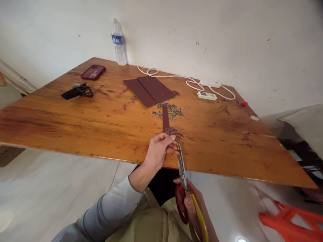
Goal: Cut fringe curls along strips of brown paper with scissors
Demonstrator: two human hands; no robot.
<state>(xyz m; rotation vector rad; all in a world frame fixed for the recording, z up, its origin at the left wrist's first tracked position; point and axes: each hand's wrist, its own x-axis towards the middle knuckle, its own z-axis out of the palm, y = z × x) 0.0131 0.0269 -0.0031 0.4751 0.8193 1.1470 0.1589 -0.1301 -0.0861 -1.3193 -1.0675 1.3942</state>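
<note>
My left hand (159,148) is closed near the table's front edge, thumb and fingers pinching a maroon piece with curved, fringe-like slits (176,133). My right hand (198,205) grips a pair of scissors (182,168) with one red and one yellow handle. Their blades point up the table, tips close beside my left fingers, and look nearly closed. Beyond my left hand lies a narrow maroon strip (165,117); whether it joins the held piece cannot be made out. Small shredded scraps (173,110) are scattered around the strip's far end.
Two overlapping maroon sheets (148,90) lie behind the scraps. A phone (93,72), a black strapped item (77,91) and a water bottle (118,43) are to the left. A white cord (174,76) and a remote control (207,95) lie at the back right. An orange stool (290,220) stands on the floor.
</note>
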